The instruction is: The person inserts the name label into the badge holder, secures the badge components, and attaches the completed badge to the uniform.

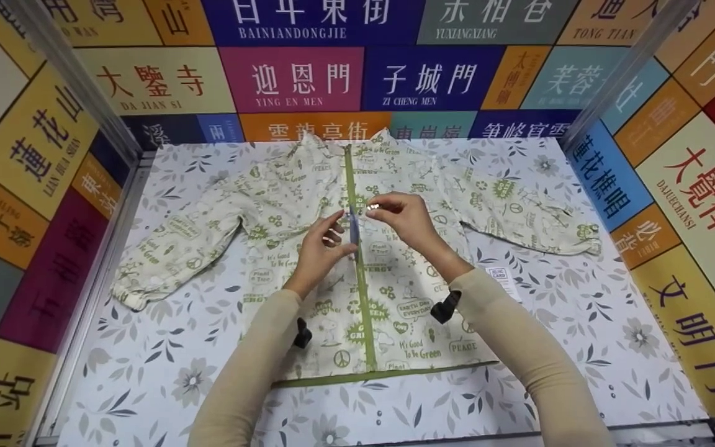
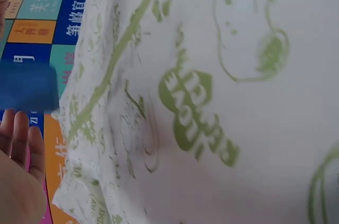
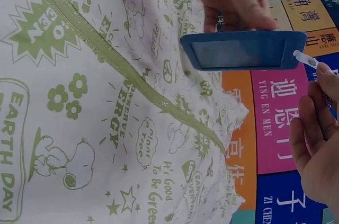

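A blue card holder [image 3: 243, 50] with a clear window hangs over the front zip of a jacket. My left hand [image 1: 326, 251] holds it by one long edge, thumb on the near side and fingers behind. My right hand [image 1: 402, 217] pinches a white strap [image 3: 308, 60] with a small snap, which runs into a slot at the holder's end. The jacket [image 1: 407, 304], cream with green prints and green trim, lies spread flat beneath both hands. In the left wrist view part of the holder [image 2: 26, 86] shows above the left fingers [image 2: 20, 136].
Both sleeves [image 1: 184, 248] are stretched out sideways on a white flower-patterned tabletop [image 1: 165, 379]. Beside the right forearm lies a white printed card [image 1: 504, 283]. Colourful sign-covered panels [image 1: 295, 77] wall in the back and sides.
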`<state>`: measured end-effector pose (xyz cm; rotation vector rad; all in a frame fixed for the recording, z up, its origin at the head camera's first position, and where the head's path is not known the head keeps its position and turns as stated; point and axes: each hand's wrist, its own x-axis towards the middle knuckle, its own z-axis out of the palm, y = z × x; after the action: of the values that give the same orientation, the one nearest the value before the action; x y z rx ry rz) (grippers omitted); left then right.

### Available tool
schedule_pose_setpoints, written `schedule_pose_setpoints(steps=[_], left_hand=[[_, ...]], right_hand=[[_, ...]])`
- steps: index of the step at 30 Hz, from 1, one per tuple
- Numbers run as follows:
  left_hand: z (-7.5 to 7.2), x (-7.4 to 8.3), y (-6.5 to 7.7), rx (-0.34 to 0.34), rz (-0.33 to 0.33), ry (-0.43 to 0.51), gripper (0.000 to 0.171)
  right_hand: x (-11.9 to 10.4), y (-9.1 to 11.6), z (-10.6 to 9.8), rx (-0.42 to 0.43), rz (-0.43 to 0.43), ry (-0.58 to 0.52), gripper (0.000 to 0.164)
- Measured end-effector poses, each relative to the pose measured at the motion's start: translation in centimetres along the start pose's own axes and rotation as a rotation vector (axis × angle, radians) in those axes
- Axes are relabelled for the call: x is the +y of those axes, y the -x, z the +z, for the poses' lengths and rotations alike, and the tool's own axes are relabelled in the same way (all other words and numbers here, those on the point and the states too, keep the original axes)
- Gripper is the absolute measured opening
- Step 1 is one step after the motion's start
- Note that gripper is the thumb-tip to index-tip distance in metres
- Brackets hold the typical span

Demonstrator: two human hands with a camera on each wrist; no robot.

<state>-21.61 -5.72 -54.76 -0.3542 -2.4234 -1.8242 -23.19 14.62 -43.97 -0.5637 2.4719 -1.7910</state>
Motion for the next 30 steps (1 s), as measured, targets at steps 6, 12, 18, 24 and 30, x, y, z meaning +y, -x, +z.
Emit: schedule_pose_setpoints(steps=[6, 12, 18, 24, 30], left_hand=[[0.1, -0.9, 0.8, -0.143, -0.059, -0.050, 0.092], [0.3, -1.4, 1.0, -0.127, -0.063, -0.095, 0.091], [0.4, -1.5, 1.0, -0.139, -0.065, -0.043, 0.078], [0.3, -1.7, 1.2, -0.117, -0.054, -0.025, 0.074], [-0.3, -1.8, 1.2, -0.073, -0.071, -0.028, 0.077]], right_hand=[[-0.5, 0.1, 0.0, -0.029, -0.020, 0.004, 0.019], [-0.9, 0.3, 0.2, -0.038, -0.042, 0.005, 0.019], [-0.9, 0.3, 0.1, -0.047, -0.042, -0.004, 0.018], [-0.6, 0.2, 0.0, -0.058, -0.057, 0.005, 0.018], [-0.3, 0.3, -0.7, -0.059, -0.040, 0.021, 0.019]])
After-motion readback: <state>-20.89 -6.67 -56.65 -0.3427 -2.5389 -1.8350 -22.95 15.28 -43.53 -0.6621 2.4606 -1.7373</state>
